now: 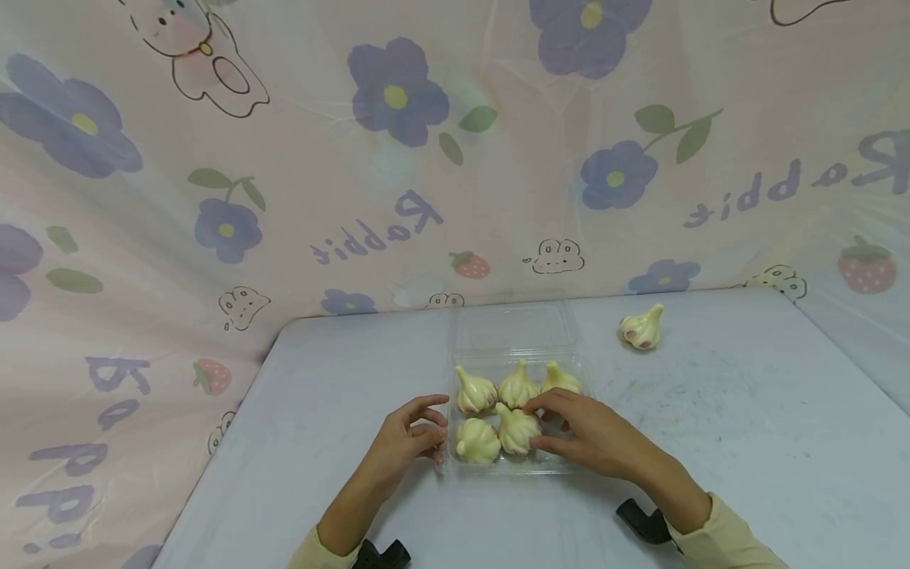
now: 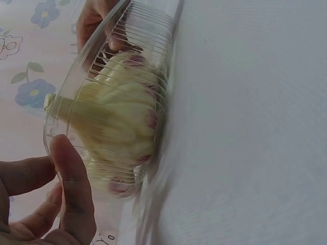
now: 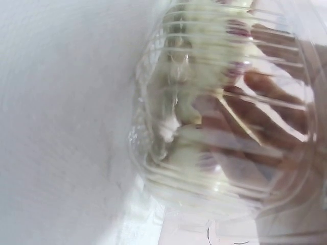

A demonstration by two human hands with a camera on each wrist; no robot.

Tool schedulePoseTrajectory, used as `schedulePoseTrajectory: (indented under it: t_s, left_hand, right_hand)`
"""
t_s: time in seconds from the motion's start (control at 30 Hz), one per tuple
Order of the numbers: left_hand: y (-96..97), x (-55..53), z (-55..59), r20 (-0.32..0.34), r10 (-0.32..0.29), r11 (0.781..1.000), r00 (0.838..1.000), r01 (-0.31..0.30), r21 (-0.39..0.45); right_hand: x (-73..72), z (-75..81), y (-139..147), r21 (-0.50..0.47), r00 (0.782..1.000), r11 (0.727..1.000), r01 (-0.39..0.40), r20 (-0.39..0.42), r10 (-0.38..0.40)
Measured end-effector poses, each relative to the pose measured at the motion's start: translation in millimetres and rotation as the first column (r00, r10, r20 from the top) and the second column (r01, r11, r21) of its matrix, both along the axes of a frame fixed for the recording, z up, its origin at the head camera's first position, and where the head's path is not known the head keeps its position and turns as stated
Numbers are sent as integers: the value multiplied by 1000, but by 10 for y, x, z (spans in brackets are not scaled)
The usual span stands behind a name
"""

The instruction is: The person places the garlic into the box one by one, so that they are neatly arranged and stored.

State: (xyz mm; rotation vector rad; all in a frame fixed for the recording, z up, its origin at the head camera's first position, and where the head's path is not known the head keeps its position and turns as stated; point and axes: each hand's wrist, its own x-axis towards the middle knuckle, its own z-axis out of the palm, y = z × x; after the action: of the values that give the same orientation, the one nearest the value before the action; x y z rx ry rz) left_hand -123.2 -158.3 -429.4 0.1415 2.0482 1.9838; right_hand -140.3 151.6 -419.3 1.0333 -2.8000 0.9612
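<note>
In the head view, seems to settle a garlic bulb [image 1: 517,429], pinched by the right hand [image 1: 593,433], into the lower-centre clamshell [image 1: 498,469], probably needing gentle release next, on a white tabletop [image 1: 753,458] before a flowered drape [image 1: 512,190]; in the left wrist view, touches the clamshell at lower left with loosely bent left hand [image 2: 71,204]; in the right, blurs.

Hands [image 1: 590,433] at clear box [image 1: 498,469], lid [image 1: 513,328] open, five garlic bulbs [image 1: 517,431] inside — another bulb [image 1: 643,328] apart

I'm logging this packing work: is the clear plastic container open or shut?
Open. In the head view, its lid lies back beyond the base, and the right hand's fingertips are at a garlic bulb inside.
</note>
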Motion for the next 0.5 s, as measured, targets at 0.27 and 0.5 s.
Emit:
schedulePoseTrajectory:
  t_s: [0.27, 0.5]
  left_hand:
    - [-6, -5, -1, 3, -1, 1000, 1000, 1, -7]
    - [-5, -10, -3, 8, -3, 1000, 1000, 3, 0]
  right_hand:
    - [0, 8, -3, -1, 1000, 1000, 3, 12, -3]
    - [-17, 24, 23, -26, 999, 999, -20, 38, 21]
